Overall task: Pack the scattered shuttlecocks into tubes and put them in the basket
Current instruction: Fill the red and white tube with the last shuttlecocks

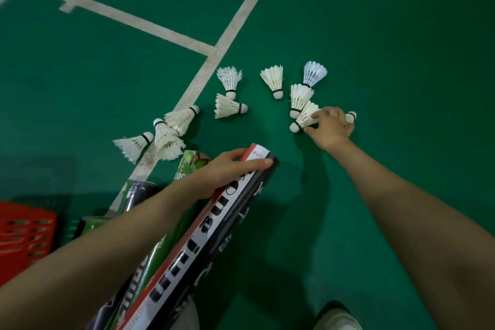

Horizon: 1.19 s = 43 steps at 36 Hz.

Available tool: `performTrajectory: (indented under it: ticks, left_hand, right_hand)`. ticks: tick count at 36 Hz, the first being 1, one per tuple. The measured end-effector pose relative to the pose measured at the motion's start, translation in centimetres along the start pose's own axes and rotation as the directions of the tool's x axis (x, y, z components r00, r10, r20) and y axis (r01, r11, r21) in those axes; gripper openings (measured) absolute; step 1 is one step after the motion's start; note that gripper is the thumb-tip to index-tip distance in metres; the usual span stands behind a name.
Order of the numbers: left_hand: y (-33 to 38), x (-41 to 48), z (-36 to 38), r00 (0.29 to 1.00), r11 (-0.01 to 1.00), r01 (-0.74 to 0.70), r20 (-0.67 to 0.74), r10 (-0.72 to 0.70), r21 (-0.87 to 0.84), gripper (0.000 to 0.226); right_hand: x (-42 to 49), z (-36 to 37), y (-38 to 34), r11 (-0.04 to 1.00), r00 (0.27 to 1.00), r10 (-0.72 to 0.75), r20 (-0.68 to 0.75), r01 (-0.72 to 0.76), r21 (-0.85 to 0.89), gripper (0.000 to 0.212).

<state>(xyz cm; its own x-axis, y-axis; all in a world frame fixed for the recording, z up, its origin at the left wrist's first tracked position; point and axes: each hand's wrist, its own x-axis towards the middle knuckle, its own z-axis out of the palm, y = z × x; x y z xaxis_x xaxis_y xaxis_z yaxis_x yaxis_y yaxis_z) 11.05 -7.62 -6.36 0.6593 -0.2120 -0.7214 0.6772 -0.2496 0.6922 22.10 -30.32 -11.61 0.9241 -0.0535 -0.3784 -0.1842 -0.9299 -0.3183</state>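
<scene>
Several white feather shuttlecocks lie scattered on the green court floor. My right hand [332, 124] pinches the feathers of one shuttlecock [304, 118] on the right, its cork end pointing left; another shuttlecock [351, 116] peeks out behind the hand. My left hand [230, 169] grips the top end of a long black, white and red tube [203, 244] that slants up from the lower left. More shuttlecocks rest at the centre [274, 80] and in a cluster at the left [167, 136]. A red basket [25, 233] stands at the lower left.
Green tubes [160, 236] lie under my left forearm, beside the basket. White court lines [192, 80] cross the floor and meet at a corner beyond the shuttlecocks. A light shoe [336, 320] shows at the bottom edge.
</scene>
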Motion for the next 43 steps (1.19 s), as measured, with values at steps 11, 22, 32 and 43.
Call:
performTrajectory:
  ticks: [11,22,32,43]
  left_hand:
    - [-2.4,-0.7,-0.4,0.999,0.999,-0.021,-0.046,0.019,-0.048,0.049]
    - [-4.7,-2.5,0.0,0.994,0.999,-0.047,-0.104,0.044,-0.024,0.068]
    - [-6.1,-4.5,1.5,0.992,0.993,-0.119,-0.028,0.119,-0.011,0.052]
    - [-7.3,-4.2,0.7,0.992,0.998,-0.044,-0.113,0.048,0.034,0.064]
  right_hand:
    - [-3.6,4.7,-1.4,0.972,0.996,-0.078,-0.031,0.083,0.221,0.036]
    - [-11.1,4.1,-3.1,0.653,0.976,-0.085,-0.201,0.207,0.729,0.027]
    - [-16.7,2.9,-6.5,0.661,0.891,-0.411,0.192,0.147,0.735,0.029]
    - [-14.0,5.0,-6.1,0.688,0.972,-0.21,0.1,0.074,0.722,0.016]
